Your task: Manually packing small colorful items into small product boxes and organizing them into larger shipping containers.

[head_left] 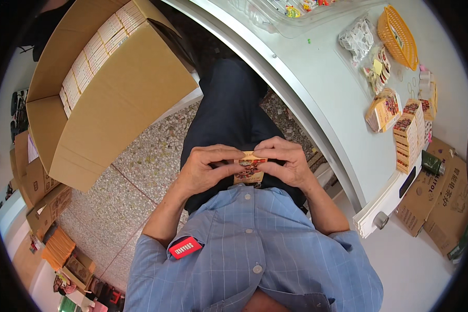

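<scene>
Over my lap, both hands hold a small cream-coloured printed packet (248, 177) with a dark red and multicoloured picture on its face. My left hand (203, 165) pinches its left side, fingers along the top edge and thumb on the front. From the other side, my right hand (286, 162) grips it the same way, its thumb close to the left one. The fingertips meet near the top edge and partly cover it. Whether the packet is a flat card or a thin box, I cannot tell.
At the left stands a large open cardboard box (122, 112) holding rows of small white packs (96, 52). On the pale table (327, 78) at the right are stacked printed packets (410, 135), a yellow basket (398, 37) and a clear plastic bag (356, 39). More cartons (439, 197) stand beyond.
</scene>
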